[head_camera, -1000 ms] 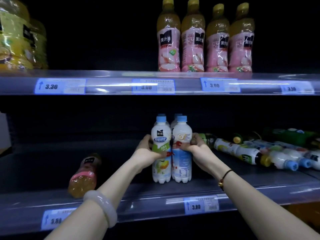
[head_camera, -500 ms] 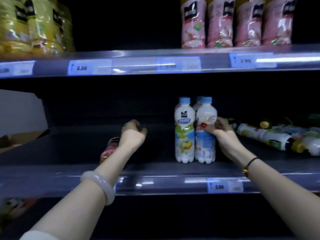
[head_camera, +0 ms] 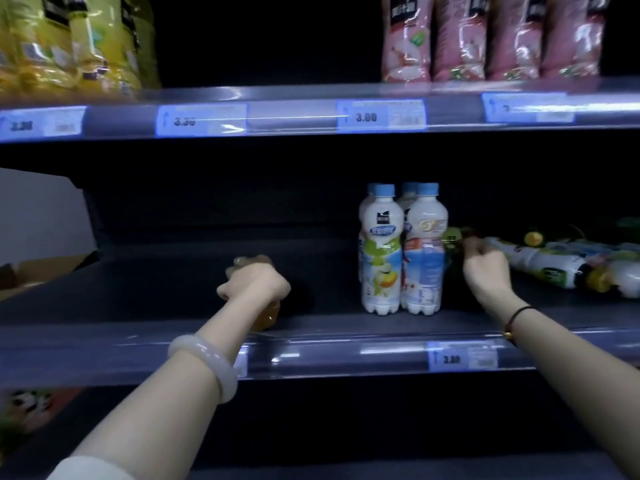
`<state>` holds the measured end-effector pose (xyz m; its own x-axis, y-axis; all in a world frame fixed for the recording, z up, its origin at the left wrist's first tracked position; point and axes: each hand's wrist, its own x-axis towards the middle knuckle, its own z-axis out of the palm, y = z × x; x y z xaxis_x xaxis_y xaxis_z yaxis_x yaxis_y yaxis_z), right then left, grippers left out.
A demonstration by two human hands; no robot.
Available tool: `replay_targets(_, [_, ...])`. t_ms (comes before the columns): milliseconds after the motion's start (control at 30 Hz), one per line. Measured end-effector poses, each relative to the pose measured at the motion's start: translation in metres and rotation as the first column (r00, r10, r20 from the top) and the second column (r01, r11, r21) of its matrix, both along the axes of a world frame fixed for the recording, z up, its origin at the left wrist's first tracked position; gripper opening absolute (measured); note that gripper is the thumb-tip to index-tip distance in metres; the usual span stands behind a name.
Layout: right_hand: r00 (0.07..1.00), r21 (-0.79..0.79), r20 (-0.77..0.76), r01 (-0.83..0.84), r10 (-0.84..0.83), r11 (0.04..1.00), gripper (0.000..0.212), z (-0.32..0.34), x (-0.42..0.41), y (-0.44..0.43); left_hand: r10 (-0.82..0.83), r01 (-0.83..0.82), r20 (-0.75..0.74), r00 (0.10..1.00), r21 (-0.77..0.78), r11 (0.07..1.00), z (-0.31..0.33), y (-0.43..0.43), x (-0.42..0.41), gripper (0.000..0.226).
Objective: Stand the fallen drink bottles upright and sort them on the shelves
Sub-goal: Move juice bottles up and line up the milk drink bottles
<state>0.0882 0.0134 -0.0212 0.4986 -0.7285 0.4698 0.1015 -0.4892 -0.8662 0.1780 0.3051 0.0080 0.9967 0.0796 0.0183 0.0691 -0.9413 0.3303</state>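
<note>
My left hand (head_camera: 254, 282) grips a fallen amber juice bottle (head_camera: 269, 316) lying on the middle shelf (head_camera: 329, 355); the hand covers most of it. Three white blue-capped bottles (head_camera: 381, 251) stand upright together in the shelf's middle. Just right of them, my right hand (head_camera: 485, 268) has its fingers curled at the end of a fallen green-labelled bottle (head_camera: 452, 237); blur hides whether it holds it. Several more bottles (head_camera: 540, 263) lie on their sides at the right.
The upper shelf (head_camera: 294, 116) carries pink-labelled juice bottles (head_camera: 485, 39) at the right and yellow ones (head_camera: 69, 46) at the left. Price tags line both shelf rims. A cardboard box (head_camera: 41, 268) sits beyond the shelf's left end. The shelf between my hands is dark and bare.
Both hands left the white bottles. My left hand moved left and closed on the fallen amber bottle. My right hand moved right to the fallen green bottle.
</note>
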Motion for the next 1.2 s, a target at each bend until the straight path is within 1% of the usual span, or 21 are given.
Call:
replay_targets(33, [0.987, -0.139, -0.129, 0.077, -0.095, 0.987, 0.024, -0.002, -0.001, -0.005, -0.039, 0.039, 0.003, 0.999, -0.039, 0.998, -0.002, -0.006, 0.003, 0.059])
replay_targets(67, [0.944, -0.263, -0.281, 0.1, -0.175, 0.959, 0.023, -0.003, -0.001, -0.007, -0.071, 0.071, 0.002, 0.997, -0.1, 0.993, -0.004, -0.013, 0.005, 0.05])
replay_targets(133, [0.796, -0.413, -0.517, 0.091, -0.315, 0.906, 0.028, -0.002, 0.002, -0.007, -0.119, 0.112, -0.023, 0.993, -0.197, 0.974, -0.006, -0.029, 0.005, 0.037])
replay_targets(167, [0.729, -0.441, -0.581, 0.092, -0.362, 0.893, 0.031, -0.002, 0.004, -0.007, -0.142, 0.129, -0.041, 0.989, -0.241, 0.962, -0.006, -0.037, 0.005, 0.044])
replay_targets(233, [0.612, -0.486, -0.651, 0.118, -0.449, 0.866, 0.038, -0.003, 0.007, -0.008, -0.165, 0.135, -0.073, 0.984, -0.309, 0.941, -0.009, -0.053, 0.004, 0.072])
replay_targets(267, [0.55, -0.506, -0.68, 0.128, -0.485, 0.853, 0.042, -0.004, 0.007, -0.009, -0.159, 0.131, -0.064, 0.985, -0.317, 0.939, -0.01, -0.058, 0.004, 0.077])
replay_targets(333, [0.433, -0.539, -0.726, 0.124, -0.535, 0.833, 0.051, -0.007, 0.003, -0.015, -0.146, 0.131, -0.027, 0.989, -0.305, 0.943, -0.013, -0.062, 0.004, 0.074])
replay_targets(367, [0.4, -0.554, -0.735, 0.11, -0.548, 0.825, 0.053, -0.008, 0.0, -0.02, -0.14, 0.128, -0.014, 0.99, -0.317, 0.94, -0.014, -0.062, 0.003, 0.07])
replay_targets(433, [0.438, -0.552, -0.733, 0.066, -0.521, 0.831, 0.051, -0.007, -0.004, -0.027, -0.14, 0.133, 0.013, 0.99, -0.413, 0.901, -0.016, -0.06, 0.003, 0.059])
replay_targets(467, [0.498, -0.514, -0.732, 0.045, -0.465, 0.857, 0.05, -0.005, -0.006, -0.029, -0.145, 0.133, 0.017, 0.989, -0.509, 0.851, -0.018, -0.059, 0.004, 0.056])
replay_targets(533, [0.647, -0.403, -0.694, 0.016, -0.317, 0.915, 0.047, -0.001, -0.011, -0.026, -0.144, 0.114, 0.016, 0.989, -0.704, 0.701, -0.024, -0.059, 0.006, 0.053])
replay_targets(567, [0.725, -0.354, -0.638, 0.026, -0.261, 0.935, 0.045, 0.002, -0.014, -0.025, -0.12, 0.106, 0.036, 0.992, -0.751, 0.651, -0.027, -0.059, 0.006, 0.05])
replay_targets(633, [0.847, -0.265, -0.485, 0.094, -0.217, 0.96, 0.042, 0.017, -0.024, -0.023, -0.09, 0.131, 0.095, 0.991, -0.782, 0.61, -0.032, -0.059, 0.004, 0.039])
replay_targets(700, [0.914, -0.174, -0.329, 0.188, -0.237, 0.967, 0.04, 0.037, -0.036, -0.027, -0.089, 0.18, 0.157, 0.984, -0.813, 0.554, -0.036, -0.058, 0.003, 0.032])
replay_targets(800, [0.948, -0.094, -0.119, 0.285, -0.295, 0.954, 0.048, 0.072, -0.052, -0.028, -0.118, 0.282, 0.257, 0.959, -0.855, 0.435, -0.037, -0.053, -0.002, 0.038])
replay_targets(867, [0.965, -0.103, -0.011, 0.261, -0.264, 0.96, 0.049, 0.086, -0.053, -0.024, -0.147, 0.344, 0.311, 0.939, -0.866, 0.363, -0.039, -0.052, -0.009, 0.045])
replay_targets(933, [0.975, -0.147, 0.058, 0.22, -0.213, 0.964, 0.046, 0.093, -0.05, -0.017, -0.179, 0.39, 0.349, 0.92, -0.854, 0.344, -0.041, -0.052, -0.013, 0.057])
replay_targets(1000, [0.983, -0.203, 0.075, 0.179, -0.167, 0.963, 0.048, 0.091, -0.043, -0.013, -0.212, 0.407, 0.352, 0.912, -0.846, 0.344, -0.039, -0.052, -0.016, 0.067])
replay_targets(1100, [0.984, -0.271, -0.022, 0.165, -0.177, 0.948, 0.052, 0.086, -0.031, -0.011, -0.242, 0.417, 0.35, 0.905, -0.844, 0.337, -0.037, -0.051, -0.019, 0.062])
replay_targets(1133, [0.989, -0.254, -0.03, 0.13, -0.142, 0.958, 0.049, 0.085, -0.03, -0.008, -0.25, 0.442, 0.373, 0.894, -0.828, 0.345, -0.037, -0.051, -0.02, 0.06])
replay_targets(1200, [1.0, -0.176, 0.021, -0.006, 0.009, 0.984, 0.041, 0.083, -0.023, -0.007, -0.28, 0.498, 0.419, 0.864, -0.793, 0.35, -0.038, -0.051, -0.023, 0.059])
